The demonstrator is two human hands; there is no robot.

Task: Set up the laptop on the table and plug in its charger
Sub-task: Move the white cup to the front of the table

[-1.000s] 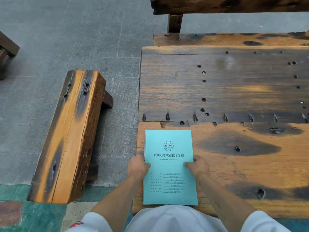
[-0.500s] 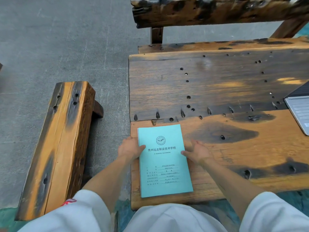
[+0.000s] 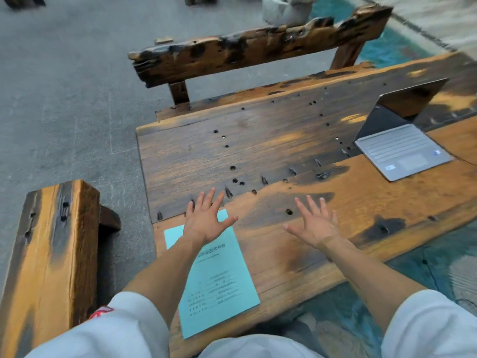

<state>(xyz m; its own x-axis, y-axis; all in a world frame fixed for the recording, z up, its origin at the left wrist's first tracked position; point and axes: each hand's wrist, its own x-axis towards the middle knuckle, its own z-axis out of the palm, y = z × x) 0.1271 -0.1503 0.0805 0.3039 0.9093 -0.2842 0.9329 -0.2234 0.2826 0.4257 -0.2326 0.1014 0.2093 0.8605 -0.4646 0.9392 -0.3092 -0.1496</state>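
Note:
An open silver laptop (image 3: 402, 148) stands on the right part of the rough wooden table (image 3: 271, 140), its dark screen tilted back. No charger is in view. A light blue booklet (image 3: 219, 280) lies flat near the table's front left corner. My left hand (image 3: 206, 220) hovers open over the booklet's top edge, fingers spread. My right hand (image 3: 313, 223) is open too, held above bare wood to the right of the booklet. Both hands are empty and well to the left of the laptop.
A wooden bench (image 3: 49, 254) stands to the left of the table on grey paving. Another bench (image 3: 245, 52) with a charred plank runs along the far side. The table top has holes and dark notches. A pale sack (image 3: 286, 9) sits beyond the far bench.
Both hands have let go of the booklet and lifted forward with fingers spread. My view has swung right, bringing the whole laptop into sight.

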